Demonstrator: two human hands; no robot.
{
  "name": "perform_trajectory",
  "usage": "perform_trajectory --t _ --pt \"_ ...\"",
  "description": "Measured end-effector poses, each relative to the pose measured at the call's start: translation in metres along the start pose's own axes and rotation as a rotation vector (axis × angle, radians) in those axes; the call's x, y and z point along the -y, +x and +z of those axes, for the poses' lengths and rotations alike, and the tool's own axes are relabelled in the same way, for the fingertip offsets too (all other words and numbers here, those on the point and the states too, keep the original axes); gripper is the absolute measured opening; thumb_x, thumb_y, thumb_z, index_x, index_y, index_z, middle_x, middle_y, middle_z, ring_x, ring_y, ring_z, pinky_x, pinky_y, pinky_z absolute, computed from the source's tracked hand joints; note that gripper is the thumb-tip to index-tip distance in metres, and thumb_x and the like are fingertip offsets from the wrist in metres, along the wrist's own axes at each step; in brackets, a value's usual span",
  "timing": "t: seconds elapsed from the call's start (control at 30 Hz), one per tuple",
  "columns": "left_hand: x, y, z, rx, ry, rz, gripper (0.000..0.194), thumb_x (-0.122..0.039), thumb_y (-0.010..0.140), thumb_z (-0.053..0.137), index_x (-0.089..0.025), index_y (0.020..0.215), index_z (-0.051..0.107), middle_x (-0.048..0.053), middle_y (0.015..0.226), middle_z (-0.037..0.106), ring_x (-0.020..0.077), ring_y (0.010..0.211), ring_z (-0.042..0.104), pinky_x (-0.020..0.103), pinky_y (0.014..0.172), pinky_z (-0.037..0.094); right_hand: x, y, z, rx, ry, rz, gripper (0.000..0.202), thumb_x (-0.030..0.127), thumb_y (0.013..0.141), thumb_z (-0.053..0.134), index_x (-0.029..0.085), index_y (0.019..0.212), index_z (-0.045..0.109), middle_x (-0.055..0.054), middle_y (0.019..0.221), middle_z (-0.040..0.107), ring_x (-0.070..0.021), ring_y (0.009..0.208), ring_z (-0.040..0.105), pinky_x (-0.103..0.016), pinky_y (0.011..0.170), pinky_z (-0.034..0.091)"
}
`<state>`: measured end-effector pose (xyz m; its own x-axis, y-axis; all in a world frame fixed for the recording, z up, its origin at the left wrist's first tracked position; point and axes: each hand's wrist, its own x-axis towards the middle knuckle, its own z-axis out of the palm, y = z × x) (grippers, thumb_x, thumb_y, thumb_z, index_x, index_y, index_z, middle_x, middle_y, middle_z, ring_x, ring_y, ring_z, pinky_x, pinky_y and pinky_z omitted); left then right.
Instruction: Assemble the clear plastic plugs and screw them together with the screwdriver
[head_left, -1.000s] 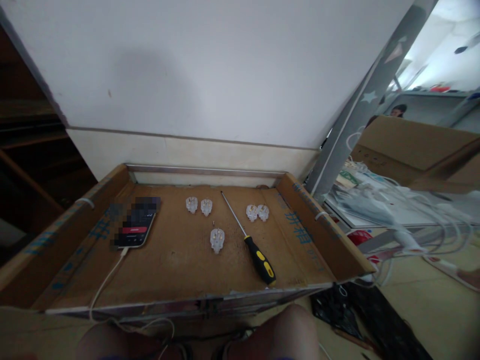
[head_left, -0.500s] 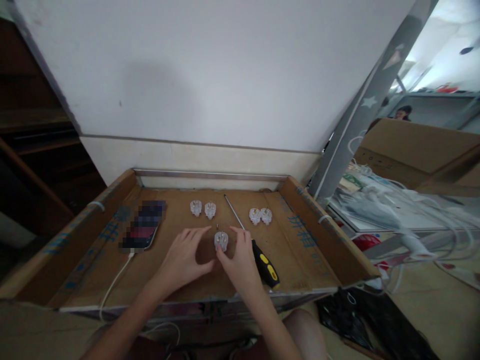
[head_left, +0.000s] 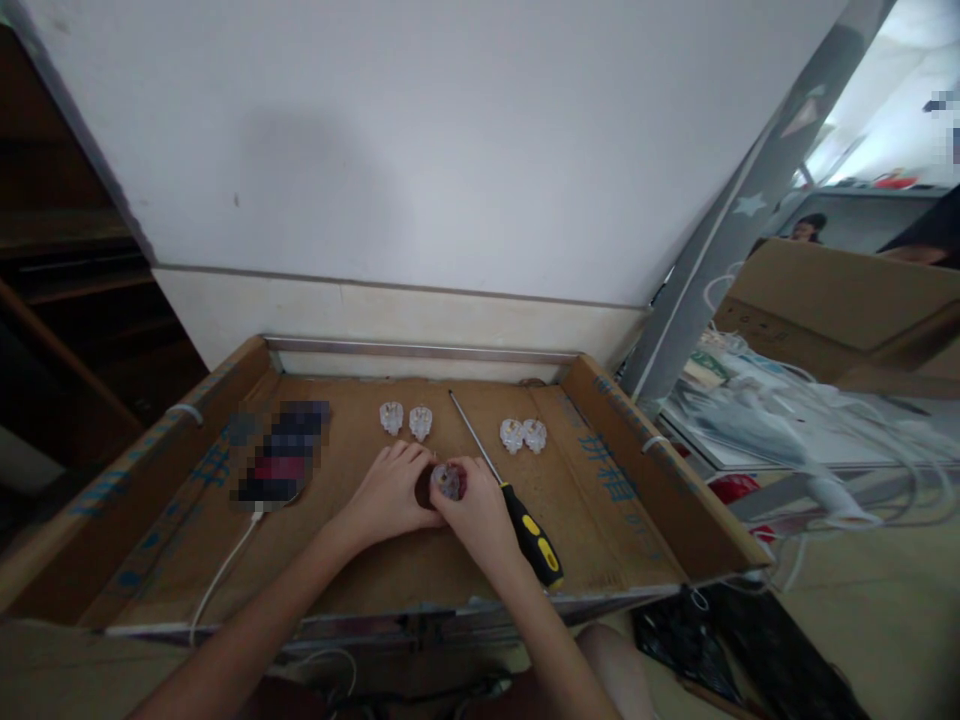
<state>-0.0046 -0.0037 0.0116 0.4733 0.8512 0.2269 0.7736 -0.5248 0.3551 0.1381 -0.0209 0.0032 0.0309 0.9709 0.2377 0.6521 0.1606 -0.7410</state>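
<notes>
My right hand (head_left: 480, 505) is closed on a clear plastic plug (head_left: 448, 482) with metal pins, above the middle of the cardboard tray (head_left: 337, 560). My left hand (head_left: 397, 490) is curved beside it, its thumb near the plug; whether its fingertips hold anything small is hidden. Two clear plugs (head_left: 391, 418) lie behind my left hand, and two more (head_left: 512, 435) sit side by side behind my right hand. A screwdriver (head_left: 534, 540) with a black and yellow handle lies to the right of my right hand, its shaft pointing away.
A phone (head_left: 281, 460) with a white cable (head_left: 221, 578) lies at the tray's left. Raised cardboard walls edge the tray, with a pale wall (head_left: 450, 150) behind. On the right are a grey post (head_left: 697, 240), tangled white cords, an open carton (head_left: 840, 290) and people beyond.
My right hand has closed on the middle plug and lifted it slightly. My left hand has moved right, closer to the plug. An arm has appeared by the carton at far right.
</notes>
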Motion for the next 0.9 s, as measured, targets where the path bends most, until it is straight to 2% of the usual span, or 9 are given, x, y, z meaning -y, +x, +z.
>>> perform_trajectory --t 0.2,0.4,0.53,0.63,0.8,0.9 --pt "0.001 -0.002 0.007 -0.019 -0.005 -0.007 0.056 -0.06 0.062 0.067 -0.019 0.098 0.057 0.007 0.102 0.06 0.0265 0.097 0.051 0.04 0.085 0.039 -0.018 0.002 0.001 -0.003 0.192 0.026 0.029 0.031 0.071 0.061 0.014 0.095 0.064 -0.008 0.086 0.066 -0.0185 0.069 0.06 -0.033 0.065 0.05" --pt "0.005 -0.006 0.005 -0.042 -0.083 0.003 0.066 -0.062 0.061 0.068 -0.02 0.111 0.055 0.008 0.113 0.059 0.0276 0.103 0.05 0.042 0.09 0.038 -0.029 0.014 0.005 -0.05 0.406 0.026 0.035 0.028 0.071 0.059 0.016 0.104 0.055 -0.006 0.088 0.067 -0.0128 0.063 0.06 -0.027 0.059 0.051" --pt "0.011 0.003 -0.007 -0.171 -0.13 -0.04 0.039 -0.042 0.08 0.057 -0.021 0.112 0.054 0.007 0.112 0.061 0.0246 0.106 0.052 0.039 0.092 0.039 -0.018 0.024 0.005 -0.078 0.443 -0.018 0.028 0.026 0.07 0.059 0.018 0.096 0.052 -0.005 0.088 0.065 -0.0132 0.068 0.06 -0.026 0.061 0.049" --pt "0.015 0.015 -0.01 -0.213 -0.128 -0.032 0.025 -0.03 0.082 0.055 -0.02 0.104 0.057 0.006 0.106 0.064 0.0234 0.102 0.055 0.038 0.09 0.041 -0.013 0.032 0.007 -0.091 0.412 -0.045 0.023 0.025 0.068 0.06 0.018 0.09 0.055 -0.003 0.083 0.064 -0.0138 0.068 0.058 -0.027 0.064 0.047" --pt "0.018 0.024 0.003 -0.208 -0.199 -0.042 0.02 -0.027 0.079 0.057 -0.02 0.098 0.058 0.005 0.097 0.066 0.0216 0.093 0.06 0.035 0.085 0.044 -0.017 0.034 0.014 -0.104 0.381 -0.064 0.029 0.024 0.07 0.058 0.017 0.098 0.057 -0.002 0.079 0.063 -0.0127 0.059 0.055 -0.025 0.054 0.046" --pt "0.019 0.022 0.011 -0.235 -0.228 -0.056 0.016 -0.027 0.082 0.055 -0.021 0.096 0.059 0.005 0.095 0.066 0.0206 0.09 0.06 0.034 0.083 0.045 -0.02 0.031 0.015 -0.146 0.354 -0.094 0.027 0.024 0.071 0.059 0.016 0.097 0.059 -0.006 0.088 0.061 -0.0139 0.066 0.057 -0.027 0.059 0.048"
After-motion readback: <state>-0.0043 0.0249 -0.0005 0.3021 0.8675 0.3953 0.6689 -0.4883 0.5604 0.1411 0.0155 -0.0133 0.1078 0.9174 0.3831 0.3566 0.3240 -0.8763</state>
